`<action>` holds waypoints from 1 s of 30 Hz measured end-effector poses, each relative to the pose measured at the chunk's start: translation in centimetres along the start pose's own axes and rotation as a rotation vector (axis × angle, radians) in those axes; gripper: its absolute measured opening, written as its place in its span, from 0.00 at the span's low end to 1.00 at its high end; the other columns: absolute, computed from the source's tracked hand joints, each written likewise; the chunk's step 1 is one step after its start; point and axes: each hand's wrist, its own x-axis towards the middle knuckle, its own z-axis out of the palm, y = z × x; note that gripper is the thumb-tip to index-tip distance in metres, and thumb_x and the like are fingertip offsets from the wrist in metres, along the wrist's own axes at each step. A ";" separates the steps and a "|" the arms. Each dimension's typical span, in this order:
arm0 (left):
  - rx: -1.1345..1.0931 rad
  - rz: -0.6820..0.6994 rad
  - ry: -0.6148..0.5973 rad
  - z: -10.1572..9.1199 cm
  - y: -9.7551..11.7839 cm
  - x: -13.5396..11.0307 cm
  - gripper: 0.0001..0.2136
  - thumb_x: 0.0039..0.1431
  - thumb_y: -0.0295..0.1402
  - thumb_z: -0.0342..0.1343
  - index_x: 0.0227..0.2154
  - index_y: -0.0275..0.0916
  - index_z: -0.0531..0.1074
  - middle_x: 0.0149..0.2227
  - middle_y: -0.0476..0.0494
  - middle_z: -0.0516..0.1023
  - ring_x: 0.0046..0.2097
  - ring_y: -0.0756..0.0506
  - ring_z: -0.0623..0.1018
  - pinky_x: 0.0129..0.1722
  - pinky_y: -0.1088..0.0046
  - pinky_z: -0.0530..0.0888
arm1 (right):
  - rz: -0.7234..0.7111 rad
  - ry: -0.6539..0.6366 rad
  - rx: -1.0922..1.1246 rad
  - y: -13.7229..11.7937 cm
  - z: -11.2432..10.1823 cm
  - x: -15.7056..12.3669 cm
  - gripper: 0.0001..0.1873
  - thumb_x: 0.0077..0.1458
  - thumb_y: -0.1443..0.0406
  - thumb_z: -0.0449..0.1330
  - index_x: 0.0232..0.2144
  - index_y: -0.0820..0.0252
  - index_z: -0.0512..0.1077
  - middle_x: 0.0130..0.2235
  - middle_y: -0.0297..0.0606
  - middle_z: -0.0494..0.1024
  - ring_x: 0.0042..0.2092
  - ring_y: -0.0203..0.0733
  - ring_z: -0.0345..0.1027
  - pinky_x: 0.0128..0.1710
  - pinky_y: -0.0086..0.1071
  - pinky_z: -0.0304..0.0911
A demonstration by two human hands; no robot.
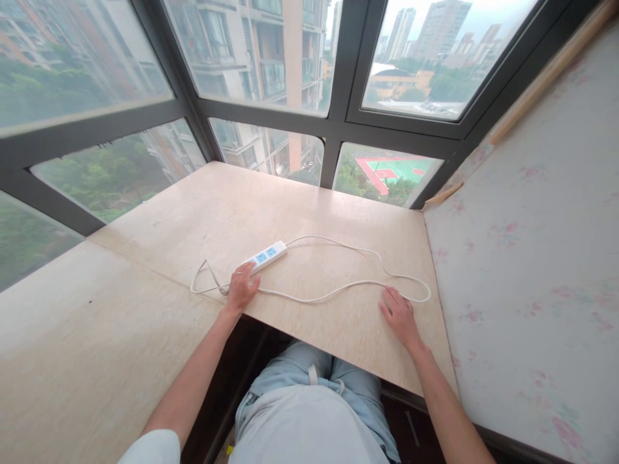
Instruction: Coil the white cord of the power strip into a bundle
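Observation:
A white power strip [273, 254] with blue socket faces lies at a slant on the tabletop. My left hand [242, 290] rests over its near end, thumb apart from the fingers, hiding that part. The white power cord [333, 294] leaves the strip's far end, loops to the right and runs back toward my left hand. At the left of that hand, a bent, bunched length of cord [196, 283] lies on the surface; its plug cannot be made out. My right hand [400, 316] lies open on the table, fingertips at the cord near the right-hand loop.
The beige tabletop [145, 335] has a seam on the left and a front edge before my legs. Dark-framed windows [271, 116] border the back and left. A flower-patterned wall [527, 277] with peeling edges stands close on the right.

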 end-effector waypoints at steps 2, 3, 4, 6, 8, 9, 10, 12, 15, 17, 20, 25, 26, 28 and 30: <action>0.001 0.023 0.048 -0.8 0.1 -0.4 0.18 0.61 0.35 0.48 0.52 0.33 0.67 0.52 0.31 0.73 0.57 0.38 0.70 0.57 0.57 0.65 | 0.032 0.015 0.017 1.3 0.0 0.6 0.25 0.63 0.58 0.44 0.57 0.61 0.65 0.59 0.49 0.69 0.62 0.49 0.58 0.60 0.47 0.50; 0.009 0.029 0.069 -1.4 0.1 -0.7 0.18 0.61 0.34 0.48 0.52 0.33 0.67 0.52 0.31 0.72 0.57 0.38 0.70 0.57 0.57 0.65 | 0.053 0.018 0.023 2.0 0.0 1.0 0.25 0.62 0.57 0.45 0.57 0.60 0.64 0.59 0.48 0.69 0.62 0.49 0.58 0.60 0.47 0.50; 0.023 0.030 0.084 -1.9 0.1 -0.9 0.18 0.61 0.33 0.48 0.52 0.33 0.67 0.53 0.31 0.72 0.58 0.38 0.69 0.58 0.56 0.64 | 0.074 0.015 0.029 2.6 0.1 1.5 0.25 0.62 0.57 0.45 0.57 0.60 0.64 0.60 0.48 0.68 0.62 0.49 0.57 0.60 0.48 0.49; 0.067 0.020 0.088 -2.8 -0.1 -1.4 0.18 0.61 0.33 0.48 0.53 0.33 0.66 0.54 0.30 0.71 0.59 0.37 0.68 0.59 0.55 0.63 | 0.114 -0.007 0.040 3.8 0.1 2.5 0.26 0.62 0.57 0.45 0.58 0.60 0.64 0.60 0.48 0.67 0.63 0.49 0.56 0.61 0.50 0.48; 0.125 -0.008 0.063 -3.3 -0.4 -1.8 0.20 0.60 0.35 0.50 0.53 0.32 0.66 0.55 0.28 0.70 0.60 0.35 0.66 0.58 0.53 0.64 | 0.160 -0.035 0.045 4.7 0.1 3.6 0.26 0.61 0.56 0.46 0.58 0.60 0.64 0.61 0.48 0.66 0.64 0.50 0.54 0.61 0.53 0.46; 0.151 -0.023 0.041 -3.4 -0.6 -1.9 0.21 0.59 0.37 0.51 0.54 0.32 0.66 0.56 0.27 0.69 0.61 0.33 0.66 0.58 0.53 0.64 | 0.185 -0.047 0.046 5.2 0.1 4.3 0.26 0.61 0.56 0.46 0.58 0.60 0.64 0.62 0.48 0.65 0.64 0.50 0.54 0.61 0.54 0.45; 0.168 -0.034 0.015 -3.3 -0.7 -1.9 0.23 0.58 0.39 0.53 0.54 0.32 0.65 0.56 0.26 0.68 0.61 0.32 0.66 0.57 0.52 0.64 | 0.209 -0.057 0.046 5.5 0.1 4.9 0.26 0.61 0.56 0.46 0.58 0.60 0.64 0.62 0.48 0.64 0.64 0.51 0.53 0.62 0.55 0.45; 0.168 -0.027 -0.039 -3.1 -1.0 -1.6 0.26 0.57 0.41 0.54 0.56 0.32 0.63 0.57 0.26 0.68 0.61 0.31 0.65 0.56 0.51 0.65 | 0.246 -0.069 0.043 6.1 0.1 6.1 0.26 0.61 0.57 0.46 0.58 0.61 0.63 0.63 0.49 0.63 0.65 0.51 0.52 0.62 0.56 0.44; 0.100 0.044 -0.099 -2.7 -1.4 -0.6 0.28 0.57 0.41 0.55 0.58 0.32 0.61 0.57 0.27 0.68 0.61 0.33 0.65 0.58 0.52 0.65 | 0.276 -0.085 0.037 6.9 0.0 7.7 0.26 0.60 0.57 0.46 0.57 0.63 0.62 0.63 0.52 0.62 0.65 0.52 0.50 0.62 0.57 0.43; 0.044 0.094 -0.122 -3.0 -1.6 0.2 0.28 0.56 0.39 0.55 0.58 0.33 0.60 0.57 0.29 0.68 0.61 0.34 0.66 0.58 0.52 0.65 | 0.295 -0.089 0.029 7.4 -0.1 8.6 0.26 0.60 0.58 0.47 0.57 0.63 0.62 0.63 0.53 0.62 0.65 0.53 0.51 0.61 0.58 0.43; -0.010 0.124 -0.087 -4.2 -1.9 0.6 0.24 0.57 0.35 0.52 0.57 0.35 0.62 0.57 0.32 0.69 0.61 0.36 0.66 0.60 0.53 0.65 | 0.321 -0.104 0.017 7.8 -0.4 9.5 0.25 0.59 0.59 0.47 0.56 0.63 0.62 0.62 0.54 0.63 0.65 0.54 0.51 0.60 0.60 0.44; -0.024 -0.043 0.074 -6.4 -2.7 -0.3 0.25 0.56 0.33 0.51 0.58 0.36 0.62 0.60 0.33 0.65 0.64 0.37 0.62 0.63 0.54 0.60 | 0.364 -0.119 0.015 6.9 -0.3 10.0 0.27 0.59 0.61 0.46 0.57 0.69 0.62 0.63 0.61 0.60 0.65 0.58 0.49 0.60 0.59 0.43; -0.047 -0.121 0.092 -6.5 -2.9 -0.4 0.27 0.55 0.34 0.52 0.59 0.35 0.60 0.61 0.32 0.64 0.64 0.37 0.61 0.63 0.53 0.58 | 0.381 -0.110 0.022 6.6 -0.1 10.0 0.27 0.58 0.61 0.46 0.56 0.71 0.63 0.63 0.62 0.59 0.65 0.60 0.49 0.60 0.60 0.43; -0.123 -0.373 0.094 -6.1 -3.5 -0.4 0.30 0.54 0.36 0.52 0.60 0.33 0.59 0.62 0.31 0.62 0.65 0.36 0.59 0.64 0.54 0.57 | 0.412 -0.089 0.037 5.8 0.4 10.0 0.27 0.56 0.62 0.47 0.55 0.72 0.64 0.62 0.64 0.59 0.65 0.63 0.48 0.59 0.60 0.45; -0.190 -0.646 0.056 -5.3 -4.0 0.0 0.30 0.55 0.39 0.51 0.59 0.31 0.59 0.61 0.28 0.63 0.65 0.35 0.60 0.63 0.54 0.58 | 0.422 -0.066 0.051 4.9 1.0 9.8 0.28 0.54 0.61 0.49 0.54 0.73 0.65 0.61 0.65 0.60 0.64 0.64 0.49 0.58 0.60 0.47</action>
